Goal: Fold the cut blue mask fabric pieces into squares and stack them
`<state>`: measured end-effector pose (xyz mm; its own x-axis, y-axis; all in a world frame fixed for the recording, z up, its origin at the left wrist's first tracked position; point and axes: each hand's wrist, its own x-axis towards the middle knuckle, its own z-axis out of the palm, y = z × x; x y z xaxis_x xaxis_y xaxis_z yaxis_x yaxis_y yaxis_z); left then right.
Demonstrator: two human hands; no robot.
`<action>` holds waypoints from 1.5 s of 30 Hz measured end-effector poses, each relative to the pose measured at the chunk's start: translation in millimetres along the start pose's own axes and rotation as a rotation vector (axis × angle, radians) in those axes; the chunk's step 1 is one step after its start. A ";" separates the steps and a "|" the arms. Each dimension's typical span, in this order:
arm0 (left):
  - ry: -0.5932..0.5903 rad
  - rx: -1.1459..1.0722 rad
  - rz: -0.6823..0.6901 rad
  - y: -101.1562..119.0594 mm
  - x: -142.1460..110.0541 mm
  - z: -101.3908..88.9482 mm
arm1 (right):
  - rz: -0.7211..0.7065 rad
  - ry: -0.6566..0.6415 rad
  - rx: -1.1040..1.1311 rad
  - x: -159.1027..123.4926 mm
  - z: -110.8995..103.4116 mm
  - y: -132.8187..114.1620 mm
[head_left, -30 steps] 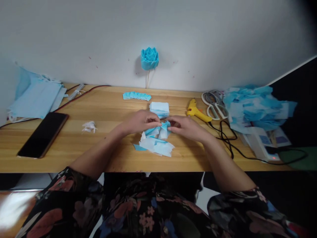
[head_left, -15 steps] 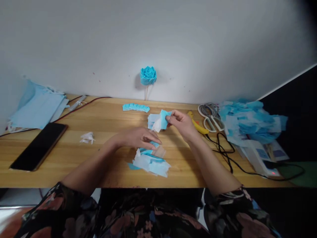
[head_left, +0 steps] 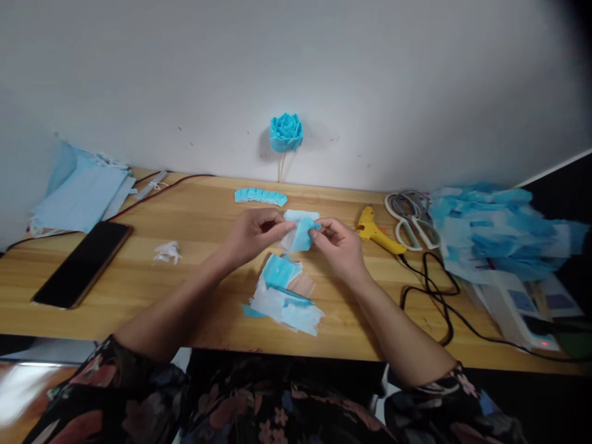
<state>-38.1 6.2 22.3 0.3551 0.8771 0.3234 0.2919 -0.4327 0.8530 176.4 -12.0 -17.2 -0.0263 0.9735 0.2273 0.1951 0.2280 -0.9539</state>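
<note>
Between my two hands is a thin piece of blue and white mask fabric (head_left: pixel 304 235). My right hand (head_left: pixel 341 248) pinches its blue right edge with thumb and fingers. My left hand (head_left: pixel 256 236) is closed at the left, thumb and fingertips on the white part. Behind the held piece, a pale stack of fabric pieces (head_left: pixel 301 214) shows partly. Closer to me lies a loose pile of blue and white fabric pieces (head_left: pixel 277 302). A row of small folded blue pieces (head_left: pixel 260 197) lies beyond my hands. A blue fabric flower (head_left: pixel 286 132) on a thin stick leans at the wall.
At the right are a yellow glue gun (head_left: pixel 378 233), white-handled scissors (head_left: pixel 411 229), a heap of blue fabric (head_left: pixel 499 225), a power strip (head_left: pixel 522 311) and black cable. At the left are a phone (head_left: pixel 83 264), blue masks (head_left: pixel 83 191) and white scraps (head_left: pixel 167 251).
My left hand has lifted off the near pile and moved up to the piece in my right hand. The pile's blue top shows more. The view has shifted slightly.
</note>
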 end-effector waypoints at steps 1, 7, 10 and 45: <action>-0.028 0.015 -0.017 0.5 -0.8 3.0 | -0.006 -0.012 -0.018 -1.3 1.4 0.2; -0.128 -0.078 -0.128 -5.6 -3.0 14.1 | -0.017 -0.026 -0.040 -6.2 7.4 -2.4; -0.091 -0.238 -0.185 -10.4 -2.3 15.7 | 0.023 -0.020 0.027 -5.1 7.2 -4.9; -0.177 -0.489 -0.228 -12.1 -4.1 24.4 | -0.021 -0.082 0.099 -6.8 1.8 -9.7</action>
<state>-21.4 2.7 0.7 0.4869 0.8706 0.0707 -0.0512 -0.0524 0.9973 172.9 -20.8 -9.9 -0.1099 0.9659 0.2345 0.0963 0.2451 -0.9647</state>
